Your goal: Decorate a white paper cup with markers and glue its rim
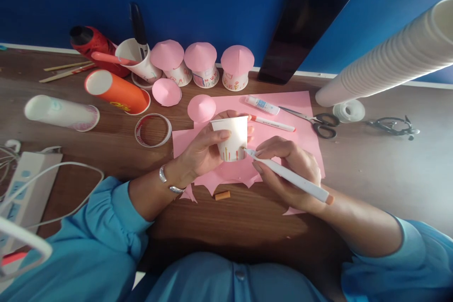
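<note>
Marker (288,177): tip up-left on cup (231,139) | right hand (286,170) grip pinches marker | left hand (203,151) grips cup

the white paper cup (231,138) carries small orange and red marks near its lower edge, the marker (288,175) is white with an orange end, the paper sheet (283,127) and the cone lids (201,56) are pink, the worktop (382,170) is brown wood, the wall (212,0) is deep blue, and the sleeves (88,240) are light blue.

A brown wooden table (371,179) carries a pink paper sheet (290,104) beneath the grip; a small orange cap (222,195) lies just below it.
</note>
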Available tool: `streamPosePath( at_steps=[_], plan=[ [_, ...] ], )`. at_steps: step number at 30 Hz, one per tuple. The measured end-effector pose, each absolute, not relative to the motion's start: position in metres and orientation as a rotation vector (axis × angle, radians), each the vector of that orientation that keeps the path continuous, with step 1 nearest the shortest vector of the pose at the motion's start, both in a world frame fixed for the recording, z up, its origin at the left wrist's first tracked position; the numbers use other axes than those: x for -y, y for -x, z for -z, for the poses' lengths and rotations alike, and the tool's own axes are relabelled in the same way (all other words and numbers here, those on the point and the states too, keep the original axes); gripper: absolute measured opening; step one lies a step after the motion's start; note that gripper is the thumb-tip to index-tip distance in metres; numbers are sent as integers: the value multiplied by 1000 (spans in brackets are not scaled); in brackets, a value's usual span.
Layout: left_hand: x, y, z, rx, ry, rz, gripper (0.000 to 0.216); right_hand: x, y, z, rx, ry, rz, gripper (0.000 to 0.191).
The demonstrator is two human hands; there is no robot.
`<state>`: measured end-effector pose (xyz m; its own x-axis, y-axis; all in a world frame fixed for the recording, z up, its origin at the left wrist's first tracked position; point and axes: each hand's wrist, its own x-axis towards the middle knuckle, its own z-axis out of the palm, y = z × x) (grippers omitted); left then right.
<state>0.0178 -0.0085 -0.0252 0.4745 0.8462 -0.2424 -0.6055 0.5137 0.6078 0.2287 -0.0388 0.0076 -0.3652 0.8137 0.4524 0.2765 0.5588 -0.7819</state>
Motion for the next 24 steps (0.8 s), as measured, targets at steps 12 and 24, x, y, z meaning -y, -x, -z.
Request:
streamPosePath(
  at_steps=[12, 24],
  plan=[
    [9, -19, 23, -566, -478, -924, 57, 38, -229, -7, 1917, 911, -751, 14],
    [8, -19, 22, -600, -507, -954, 62, 40, -230, -9, 1947, 889, -746, 17]
  ],
)
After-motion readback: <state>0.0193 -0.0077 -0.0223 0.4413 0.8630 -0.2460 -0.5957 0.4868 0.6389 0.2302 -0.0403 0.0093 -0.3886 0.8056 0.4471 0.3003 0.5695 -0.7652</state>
